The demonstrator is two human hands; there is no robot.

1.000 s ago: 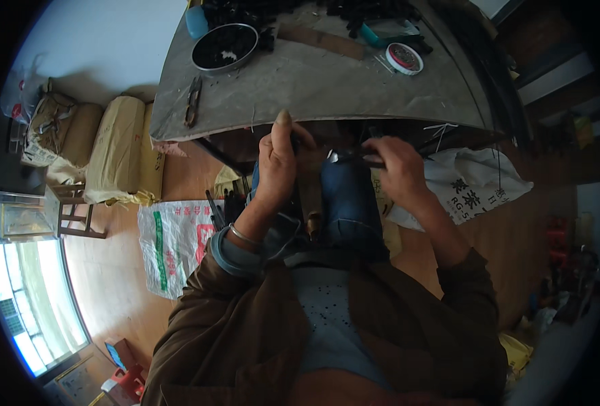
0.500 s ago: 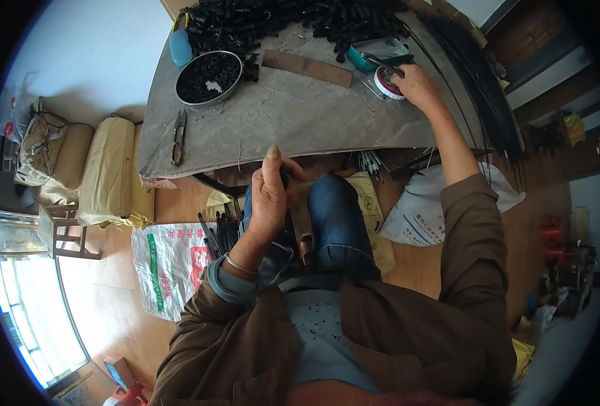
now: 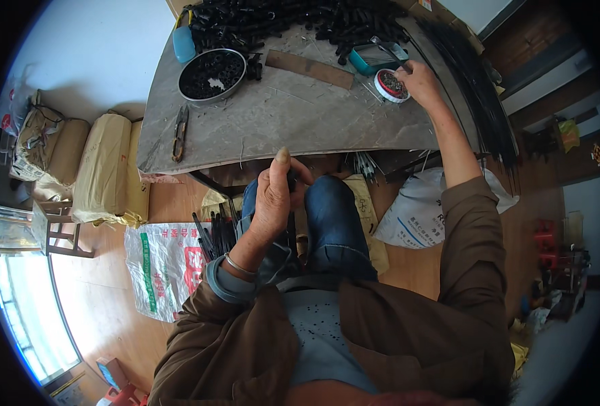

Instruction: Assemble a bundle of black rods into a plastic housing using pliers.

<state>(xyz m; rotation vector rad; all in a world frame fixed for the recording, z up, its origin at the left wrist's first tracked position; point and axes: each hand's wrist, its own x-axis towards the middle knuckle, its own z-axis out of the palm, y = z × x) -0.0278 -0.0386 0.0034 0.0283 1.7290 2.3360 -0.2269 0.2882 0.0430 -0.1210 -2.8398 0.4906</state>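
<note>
My right hand is closed around a slim dark tool, whose kind I cannot make out; its far end points away to the left. The fingertips are at the right rim of a small round white-and-red tub holding tiny bits. Just behind it, a teal tray lies under the tool's far end. Near my lap, below the table's front edge, my left hand is closed with the thumb up. Something dark shows at its fingers, mostly hidden, and a dark rod-like shape runs beneath.
The grey table bears a metal bowl of black rings, a flat wooden strip, pliers and a heap of black tubular parts. Long black rods lie along the right edge. Sacks stand below.
My right hand has drawn slightly right off the tub, so more of its contents shows. The tool now tilts more steeply. My left hand stays nearly in place; the whole view has shifted a little.
</note>
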